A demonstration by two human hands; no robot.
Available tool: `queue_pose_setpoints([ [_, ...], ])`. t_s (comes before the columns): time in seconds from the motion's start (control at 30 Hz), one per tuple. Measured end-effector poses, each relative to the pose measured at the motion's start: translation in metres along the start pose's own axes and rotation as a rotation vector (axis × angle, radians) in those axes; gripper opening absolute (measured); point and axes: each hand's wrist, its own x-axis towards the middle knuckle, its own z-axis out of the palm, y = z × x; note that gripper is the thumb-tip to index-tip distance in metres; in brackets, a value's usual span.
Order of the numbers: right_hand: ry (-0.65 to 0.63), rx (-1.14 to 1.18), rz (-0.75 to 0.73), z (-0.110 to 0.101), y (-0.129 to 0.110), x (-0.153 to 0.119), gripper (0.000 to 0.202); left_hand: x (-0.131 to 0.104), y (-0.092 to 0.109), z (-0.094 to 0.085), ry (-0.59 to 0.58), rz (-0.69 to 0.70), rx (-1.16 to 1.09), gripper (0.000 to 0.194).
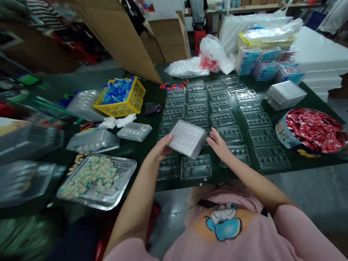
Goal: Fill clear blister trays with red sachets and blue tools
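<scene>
My left hand [161,148] grips the left edge of a stack of clear plastic trays [187,138], tilted above the table's middle. Close to the right side of that stack is my right hand [217,143], fingers apart and nothing in them. Beneath and beyond my hands, rows of clear compartment trays lie flat; one tray [195,168] is near the front edge, and another [263,137] sits to the right.
On the left are a metal tray [125,170] of small green-edged pieces and a yellow basket [136,97] of blue items. A round tin [282,132] of red packets and stacked trays [285,95] stand right. Plastic bags [190,67] lie behind.
</scene>
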Motion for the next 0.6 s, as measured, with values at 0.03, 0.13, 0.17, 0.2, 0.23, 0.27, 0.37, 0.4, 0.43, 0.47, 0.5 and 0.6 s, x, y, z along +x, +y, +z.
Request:
queue_pose_setpoints([
  [0.03,-0.014,-0.056,-0.046,0.008,-0.003,0.017,0.068,0.000,0.000,0.001,-0.019,-0.012,-0.010,0.060],
  [0.13,-0.047,-0.196,-0.093,0.021,-0.012,0.049,0.038,0.002,0.001,0.003,-0.008,-0.056,-0.034,0.055],
  [0.17,-0.040,-0.225,-0.080,0.024,-0.015,0.055,0.029,0.004,0.002,0.004,0.015,-0.073,-0.036,0.054],
  [0.2,-0.023,-0.242,-0.069,0.026,-0.017,0.058,0.021,0.006,0.004,0.005,0.040,-0.082,-0.039,0.051],
  [0.23,0.005,-0.244,-0.069,0.028,-0.020,0.061,0.016,0.007,0.007,0.008,0.062,-0.082,-0.043,0.049],
  [0.27,0.036,-0.235,-0.080,0.028,-0.024,0.062,0.013,0.008,0.012,0.011,0.079,-0.072,-0.046,0.046],
  [0.37,0.140,-0.173,-0.174,0.013,-0.039,0.065,0.011,0.006,0.038,0.036,0.072,-0.005,-0.052,0.036],
  [0.4,0.176,-0.157,-0.210,0.001,-0.045,0.066,0.012,0.003,0.050,0.050,0.049,0.031,-0.046,0.034],
  [0.43,0.213,-0.146,-0.242,-0.015,-0.052,0.068,0.012,0.001,0.062,0.068,0.015,0.072,-0.037,0.031],
  [0.47,0.255,-0.139,-0.264,-0.035,-0.059,0.071,0.013,0.000,0.075,0.089,-0.027,0.120,-0.026,0.029],
  [0.5,0.300,-0.134,-0.276,-0.058,-0.064,0.075,0.014,-0.001,0.087,0.114,-0.080,0.162,-0.014,0.028],
  [0.6,0.453,-0.127,-0.282,-0.145,-0.074,0.093,0.016,0.008,0.117,0.205,-0.259,0.278,-0.024,0.028],
])
